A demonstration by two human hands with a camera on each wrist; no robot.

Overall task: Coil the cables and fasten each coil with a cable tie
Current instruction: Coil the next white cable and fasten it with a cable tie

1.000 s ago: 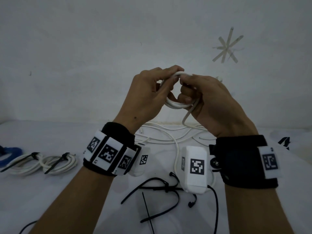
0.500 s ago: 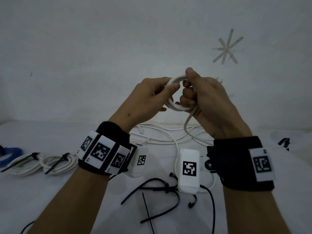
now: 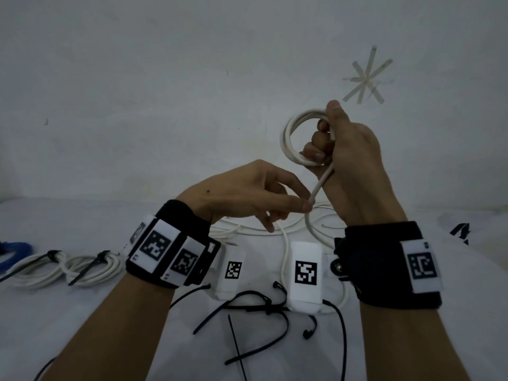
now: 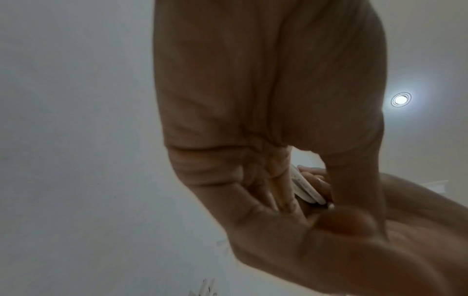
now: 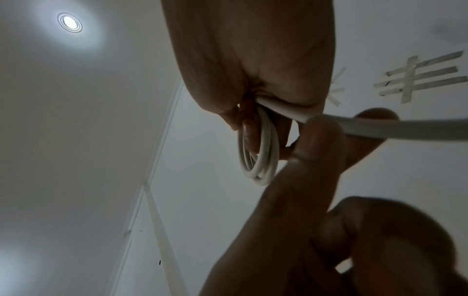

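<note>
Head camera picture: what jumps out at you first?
The white cable coil, held up before the wall by the right hand. Just below, the left hand pinches its loose tail. Two tied white coils lie far left on the table.

Right hand (image 3: 349,149) is raised, fingers curled around a white cable coil (image 3: 291,138); left hand (image 3: 247,193), lower and nearer, pinches the coil's trailing strand.
</note>
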